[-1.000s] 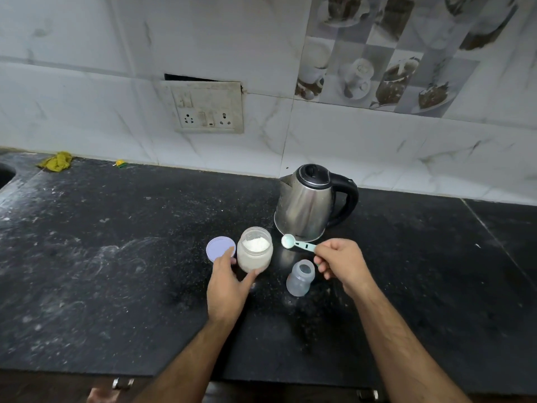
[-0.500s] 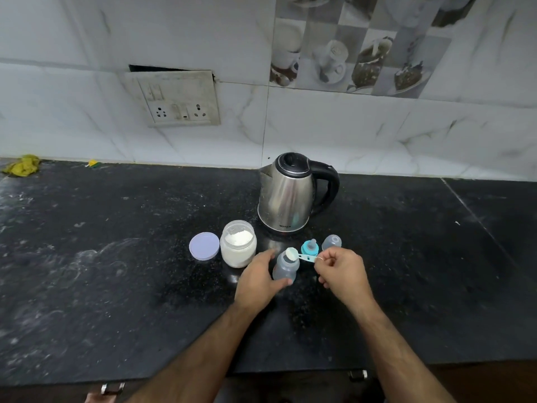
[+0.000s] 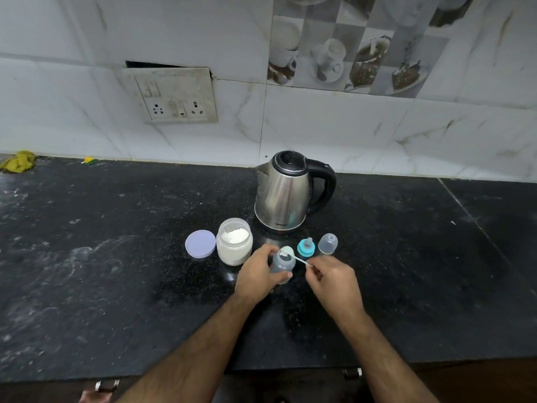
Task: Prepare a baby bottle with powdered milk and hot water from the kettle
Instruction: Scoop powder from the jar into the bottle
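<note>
Left hand [image 3: 257, 276]: fingers and thumb curled round the baby bottle [image 3: 281, 264], clamped on its body, probably to steady it while powder goes in.
Lid [image 3: 200, 244]: lilac disc lying flat at far left of the group, just beside the jar, set off so the jar stays open.
Powder jar [image 3: 234, 241]: open, upright, white milk powder inside, just left of the left hand.
Baby bottle: upright on the dark counter [image 3: 87, 271], near centre, in front of the kettle; long axis vertical, open mouth pointing up.
Scoop [image 3: 290, 254]: bowl tipped over the bottle's mouth; handle runs down and right toward the right hand, long axis slanted from far left to near right.
Kettle [image 3: 286, 193]: steel, lid down, far side of the bottle; spout points left, black handle to the right, within easy reach for the water step.
Teat ring [image 3: 305, 248]: teal, standing just right of the bottle, teat up.
Cap [image 3: 328, 243]: clear dome, right of the teat ring, apart from it.
Right hand [image 3: 331, 279]: fingertips pinched together on the scoop's handle end, tilting it, seemingly to empty powder.
</note>
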### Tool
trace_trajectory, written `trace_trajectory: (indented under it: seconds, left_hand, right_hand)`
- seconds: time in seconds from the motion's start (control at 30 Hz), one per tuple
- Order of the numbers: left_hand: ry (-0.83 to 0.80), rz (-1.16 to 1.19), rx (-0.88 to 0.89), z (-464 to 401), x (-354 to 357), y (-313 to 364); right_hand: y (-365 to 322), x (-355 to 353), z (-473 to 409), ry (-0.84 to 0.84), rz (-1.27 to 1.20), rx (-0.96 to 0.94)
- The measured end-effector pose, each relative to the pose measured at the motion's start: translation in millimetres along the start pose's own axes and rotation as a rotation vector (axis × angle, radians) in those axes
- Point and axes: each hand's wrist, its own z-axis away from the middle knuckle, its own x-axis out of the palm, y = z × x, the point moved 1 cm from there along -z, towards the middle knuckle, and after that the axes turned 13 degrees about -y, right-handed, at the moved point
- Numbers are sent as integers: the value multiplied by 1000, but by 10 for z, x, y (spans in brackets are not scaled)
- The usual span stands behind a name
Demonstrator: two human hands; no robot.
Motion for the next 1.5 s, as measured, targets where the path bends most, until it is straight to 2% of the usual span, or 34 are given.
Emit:
trace_trajectory:
  seconds: [0.2, 0.53, 0.67, 0.9, 1.1, 1.2, 1.37, 1.5]
  left_hand:
    - [16, 20, 10, 11, 16, 4]
    - [7, 42, -3, 35, 10, 34]
    - [9, 52, -8, 49, 6, 50]
    - [10, 69, -6, 103, -12, -2]
    - [85, 69, -50, 301, -104, -195]
    - [179, 65, -83, 417, -202, -344]
    - [354, 43, -178, 533, -466, -517]
    - [404, 28, -214, 523, -715, -556]
  right_hand:
    - [87, 132, 70, 16, 98, -114]
    - [140, 184, 136, 116, 136, -144]
    - [136, 186, 130, 92, 136, -145]
    - [51, 61, 100, 124, -72, -38]
    - [-15, 31, -4, 83, -508, 319]
    - [-101, 30, -94, 42, -706, 422]
    - [-302, 41, -361, -63, -732, 358]
    - [-541, 83, -698, -140, -524, 212]
